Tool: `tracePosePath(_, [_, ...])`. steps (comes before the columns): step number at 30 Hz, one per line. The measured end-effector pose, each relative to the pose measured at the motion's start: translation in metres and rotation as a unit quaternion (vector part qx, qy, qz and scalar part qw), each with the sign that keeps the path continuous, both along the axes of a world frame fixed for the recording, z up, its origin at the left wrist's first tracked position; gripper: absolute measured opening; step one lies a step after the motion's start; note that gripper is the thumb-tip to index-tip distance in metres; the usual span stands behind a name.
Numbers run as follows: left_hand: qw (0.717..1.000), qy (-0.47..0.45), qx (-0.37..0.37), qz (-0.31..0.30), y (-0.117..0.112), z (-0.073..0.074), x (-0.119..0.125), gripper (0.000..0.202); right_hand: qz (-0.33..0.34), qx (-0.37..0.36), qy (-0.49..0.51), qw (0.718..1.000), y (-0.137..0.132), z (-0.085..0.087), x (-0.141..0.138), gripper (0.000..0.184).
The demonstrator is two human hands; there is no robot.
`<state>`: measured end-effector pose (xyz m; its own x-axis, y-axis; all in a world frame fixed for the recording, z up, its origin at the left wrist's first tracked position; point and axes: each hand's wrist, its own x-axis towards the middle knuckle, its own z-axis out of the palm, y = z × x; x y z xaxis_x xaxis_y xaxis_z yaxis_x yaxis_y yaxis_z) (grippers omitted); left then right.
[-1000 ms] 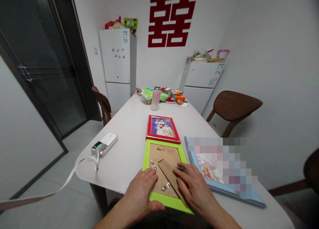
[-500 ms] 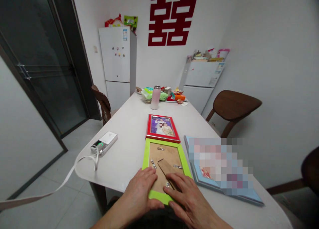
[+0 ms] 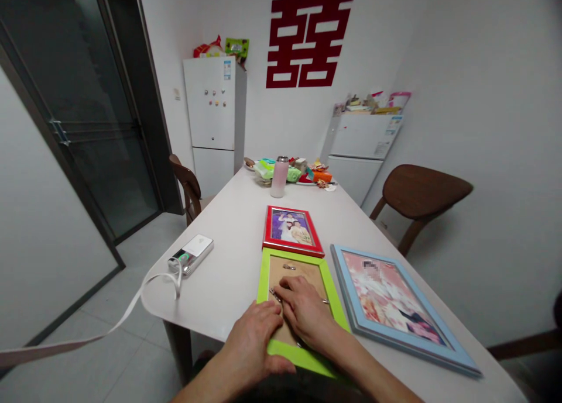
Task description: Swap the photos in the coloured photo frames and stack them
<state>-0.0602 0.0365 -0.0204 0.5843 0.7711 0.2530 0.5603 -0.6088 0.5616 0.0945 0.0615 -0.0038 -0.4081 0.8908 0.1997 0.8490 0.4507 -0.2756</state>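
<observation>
A lime-green picture frame [image 3: 330, 290] lies face down on the white table [image 3: 237, 239], its brown backing board up. My left hand [image 3: 253, 338] rests flat on the frame's near left corner, fingers stretched out. My right hand [image 3: 304, 309] lies across the middle of the backing board, its fingertips at a small metal clip [image 3: 276, 294] near the left edge; whether they grip it is not clear. Another clip [image 3: 288, 267] sits at the top of the board. The board's wooden stand is hidden under my right hand.
A red photo frame [image 3: 292, 230] lies just beyond the green one, and a larger light-blue frame [image 3: 395, 305] lies to its right. A silver power bank with a white strap [image 3: 191, 254] sits at the left. A pink bottle [image 3: 279, 176] and snacks stand at the far end. Brown chairs [image 3: 419, 195] flank the table.
My right hand has moved from the frame's right side leftward and up across the backing board, covering the wooden stand. The left hand has stayed on the near left corner. The camera shifted slightly.
</observation>
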Motion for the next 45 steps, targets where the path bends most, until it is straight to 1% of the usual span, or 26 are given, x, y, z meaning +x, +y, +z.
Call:
tracePosePath(5, [1.0, -0.016, -0.01, -0.011, -0.001, 0.004, 0.0, 0.057, 0.022, 0.008, -0.09, 0.996, 0.0, -0.003, -0.003, 0.024])
tracePosePath(9, [0.999, -0.019, -0.031, -0.022, -0.001, 0.009, 0.0, 0.061, 0.03, 0.045, -0.156, 0.986, -0.005, -0.007, -0.006, 0.028])
tracePosePath(12, [0.999, -0.023, -0.027, -0.032, 0.0, 0.007, 0.0, 0.065, 0.031, 0.056, -0.166, 0.984, -0.006, -0.008, -0.007, 0.028])
tracePosePath(16, [1.0, -0.013, -0.007, -0.018, 0.001, -0.001, -0.002, 0.06, 0.031, 0.031, -0.105, 0.994, 0.0, -0.003, -0.003, 0.022])
tracePosePath(18, [1.0, 0.0, -0.003, -0.005, 0.001, -0.004, -0.003, 0.058, -0.01, 0.02, -0.059, 0.998, 0.008, 0.0, 0.002, 0.022])
tracePosePath(20, [1.0, 0.007, -0.001, -0.002, 0.001, -0.006, -0.003, 0.056, -0.068, 0.019, -0.027, 0.997, 0.02, 0.002, 0.007, 0.023])
tracePosePath(23, [1.0, 0.009, 0.002, 0.0, 0.001, -0.008, -0.002, 0.055, -0.132, 0.019, -0.013, 0.991, 0.04, 0.001, 0.015, 0.023])
tracePosePath(28, [1.0, 0.008, -0.007, 0.007, 0.001, -0.009, -0.002, 0.054, -0.197, 0.001, -0.007, 0.98, 0.068, -0.008, 0.02, 0.025])
tracePosePath(31, [1.0, 0.016, -0.018, 0.004, 0.0, -0.007, -0.002, 0.05, -0.226, -0.012, 0.0, 0.974, 0.077, -0.012, 0.02, 0.024])
tracePosePath(34, [0.999, 0.034, -0.026, 0.007, -0.001, -0.005, -0.002, 0.05, -0.251, -0.021, 0.011, 0.968, 0.085, -0.016, 0.02, 0.022])
tracePosePath(37, [0.998, 0.057, -0.036, 0.012, -0.003, 0.001, -0.002, 0.054, -0.266, -0.022, 0.03, 0.963, 0.089, -0.017, 0.021, 0.022])
tracePosePath(40, [0.995, 0.083, -0.043, 0.02, -0.007, 0.009, 0.001, 0.062, -0.262, -0.013, 0.061, 0.963, 0.088, -0.015, 0.022, 0.024])
tracePosePath(43, [0.993, 0.114, -0.038, -0.011, -0.012, 0.017, 0.011, 0.068, -0.226, -0.008, 0.106, 0.968, 0.077, -0.007, 0.025, 0.03])
tracePosePath(45, [0.99, 0.133, -0.035, -0.034, -0.015, 0.018, 0.02, 0.064, -0.196, -0.008, 0.136, 0.971, 0.063, -0.001, 0.031, 0.032])
